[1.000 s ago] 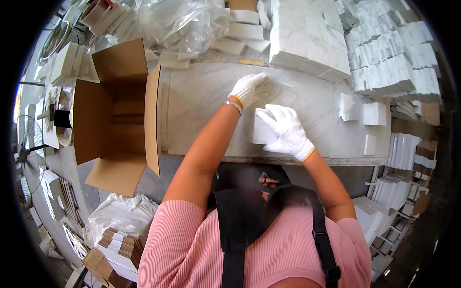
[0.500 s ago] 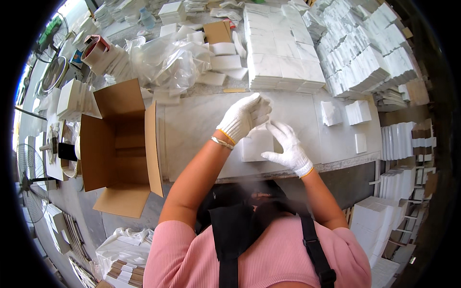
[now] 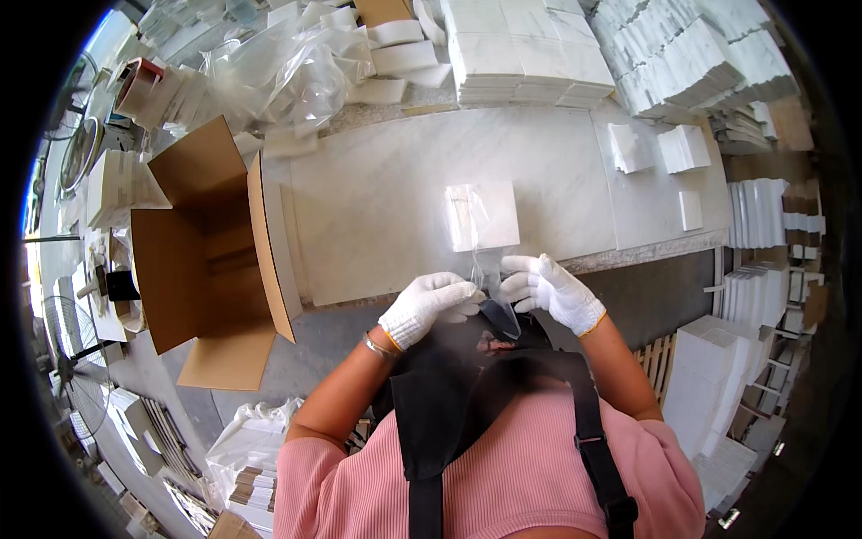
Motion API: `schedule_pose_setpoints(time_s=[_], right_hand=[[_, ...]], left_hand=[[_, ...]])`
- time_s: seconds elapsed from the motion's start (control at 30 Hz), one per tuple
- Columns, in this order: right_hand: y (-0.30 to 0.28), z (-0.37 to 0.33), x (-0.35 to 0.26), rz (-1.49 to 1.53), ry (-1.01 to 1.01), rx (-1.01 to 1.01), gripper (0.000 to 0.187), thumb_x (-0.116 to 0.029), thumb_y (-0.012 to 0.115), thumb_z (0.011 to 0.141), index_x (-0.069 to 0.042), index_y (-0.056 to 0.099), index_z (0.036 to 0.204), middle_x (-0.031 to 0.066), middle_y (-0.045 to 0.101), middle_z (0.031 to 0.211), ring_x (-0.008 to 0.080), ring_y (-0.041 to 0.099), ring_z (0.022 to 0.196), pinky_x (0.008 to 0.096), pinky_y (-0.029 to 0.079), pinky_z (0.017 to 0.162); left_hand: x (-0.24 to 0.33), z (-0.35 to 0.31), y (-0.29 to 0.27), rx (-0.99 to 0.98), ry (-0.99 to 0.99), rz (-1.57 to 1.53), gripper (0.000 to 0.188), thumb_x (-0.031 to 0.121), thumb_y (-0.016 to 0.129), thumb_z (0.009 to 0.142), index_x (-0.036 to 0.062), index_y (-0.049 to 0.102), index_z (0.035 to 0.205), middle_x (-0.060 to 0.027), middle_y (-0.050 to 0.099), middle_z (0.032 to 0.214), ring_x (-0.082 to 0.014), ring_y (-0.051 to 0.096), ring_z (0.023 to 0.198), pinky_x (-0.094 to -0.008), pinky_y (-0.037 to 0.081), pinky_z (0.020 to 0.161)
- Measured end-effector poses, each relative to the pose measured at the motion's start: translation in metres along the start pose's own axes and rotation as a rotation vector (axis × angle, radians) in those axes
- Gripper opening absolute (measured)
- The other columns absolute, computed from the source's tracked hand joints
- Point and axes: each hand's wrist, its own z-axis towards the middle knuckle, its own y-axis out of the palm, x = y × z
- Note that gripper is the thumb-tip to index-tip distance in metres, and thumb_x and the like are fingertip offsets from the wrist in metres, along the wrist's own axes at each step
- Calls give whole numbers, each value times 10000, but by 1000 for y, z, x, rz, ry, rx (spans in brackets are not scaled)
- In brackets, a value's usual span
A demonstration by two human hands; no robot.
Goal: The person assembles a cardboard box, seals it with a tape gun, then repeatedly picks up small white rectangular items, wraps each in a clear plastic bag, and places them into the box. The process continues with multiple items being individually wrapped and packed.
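A block of white marble tile (image 3: 496, 216), partly covered by clear plastic film (image 3: 478, 262), sits on the worktable near its front edge. The film trails off the block toward my body and hangs between my hands. My left hand (image 3: 431, 305), in a white knit glove, is closed, with the film's edge pinched at its fingertips. Opposite it, my right hand (image 3: 557, 292) wears a matching glove; its fingers are stretched out and apart beside the film, and whether they touch it is hard to see.
An open cardboard box (image 3: 211, 260) stands at the left. Stacked marble tiles (image 3: 530, 54) line the back, with more stacks (image 3: 673, 54) at the back right. Small tile pieces (image 3: 690, 209) lie right on the worktable (image 3: 377, 198). Crumpled plastic (image 3: 287, 81) lies back left.
Both hands have drawn back from over the block toward my body, trailing the film along. The view has tilted lower, so the block shows uncovered by my hands.
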Motion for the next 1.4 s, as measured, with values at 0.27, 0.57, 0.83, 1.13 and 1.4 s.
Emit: schedule_pose_setpoints(time_s=[0.27, 0.57, 0.83, 1.13, 1.4], right_hand=[[-9, 9, 28, 160, -79, 257, 128, -145, 715, 952, -19, 692, 947, 25, 634, 692, 143, 627, 619, 307, 532, 616], [-11, 3, 29, -176, -87, 445, 251, -312, 722, 952, -64, 697, 921, 23, 659, 740, 134, 655, 704, 279, 529, 672], [-11, 12, 14, -304, 2, 374, 376, -408, 738, 939, -34, 701, 948, 26, 659, 737, 117, 651, 712, 276, 519, 655], [-16, 24, 9, -567, 53, 437, 348, -354, 772, 895, -16, 696, 858, 36, 657, 699, 125, 616, 633, 290, 493, 609], [-52, 9, -73, -1407, 146, 413, 409, -494, 699, 871, -104, 759, 978, 124, 758, 992, 313, 708, 957, 411, 546, 859]], left_hand=[[-15, 10, -8, 101, 99, 203, 320, 310, 653, 1000, 17, 738, 1099, -60, 753, 1015, -117, 678, 909, -279, 541, 852], [-17, 8, -14, 140, 152, 139, 450, 339, 639, 1002, -8, 613, 1287, -130, 719, 1182, -177, 695, 999, -306, 549, 878], [-5, 30, -18, 96, 81, 250, 416, 345, 708, 984, -11, 666, 1196, -73, 722, 1009, -128, 659, 868, -278, 541, 791], [-21, 30, -19, 232, 126, 515, 311, 253, 732, 966, -34, 746, 1086, -24, 730, 882, -82, 633, 780, -250, 523, 741], [0, 30, -8, 255, 66, 613, 328, 288, 714, 958, -26, 766, 1032, -55, 738, 826, -104, 658, 736, -273, 534, 698]])
